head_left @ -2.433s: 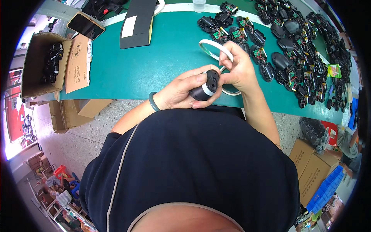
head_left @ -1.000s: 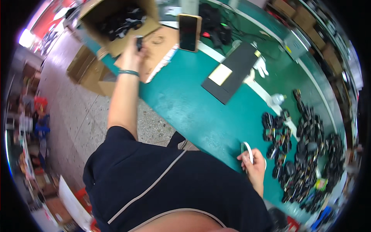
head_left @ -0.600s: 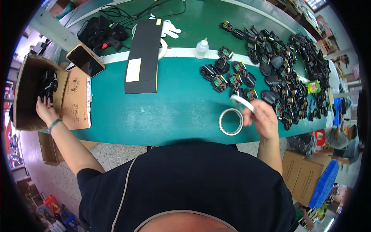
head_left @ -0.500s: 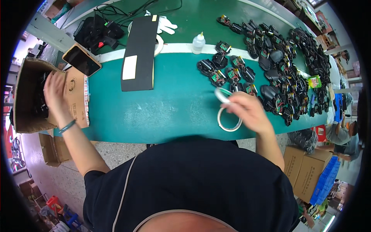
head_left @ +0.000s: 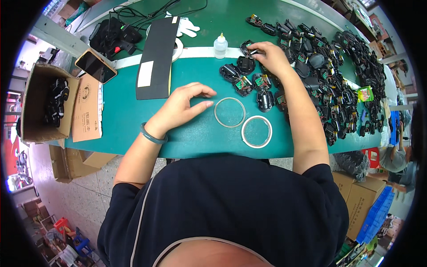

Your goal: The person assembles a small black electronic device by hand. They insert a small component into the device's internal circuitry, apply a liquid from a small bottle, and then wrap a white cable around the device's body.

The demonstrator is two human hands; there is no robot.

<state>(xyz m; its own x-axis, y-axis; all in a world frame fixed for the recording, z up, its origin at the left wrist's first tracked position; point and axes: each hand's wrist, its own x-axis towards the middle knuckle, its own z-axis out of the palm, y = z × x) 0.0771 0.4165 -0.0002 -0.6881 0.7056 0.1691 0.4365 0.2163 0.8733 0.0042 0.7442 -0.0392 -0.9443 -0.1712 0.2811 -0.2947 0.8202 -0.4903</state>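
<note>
My left hand (head_left: 184,106) is over the middle of the green table, thumb and fingers apart, holding nothing. Two thin rolls of tape lie flat just to its right: one narrow ring (head_left: 215,116) and one wider white ring (head_left: 243,137) nearer me. My right hand (head_left: 272,57) reaches to the far side of the group of parts. Its fingers pinch the edge of a small black housing with an open circuit board (head_left: 245,46); the fingertips partly cover it. Similar black housings (head_left: 265,101) with green boards and wires lie below that hand.
Many more black housings (head_left: 316,62) spread over the right side. A clear bottle (head_left: 220,48) stands beyond the left hand, beside a black folder (head_left: 155,58). At the left are a phone (head_left: 95,66) and an open cardboard box (head_left: 44,71) with black parts inside.
My left hand has come out of the cardboard box to the table's middle. My right hand has put down the narrow tape roll and moved away to a black housing.
</note>
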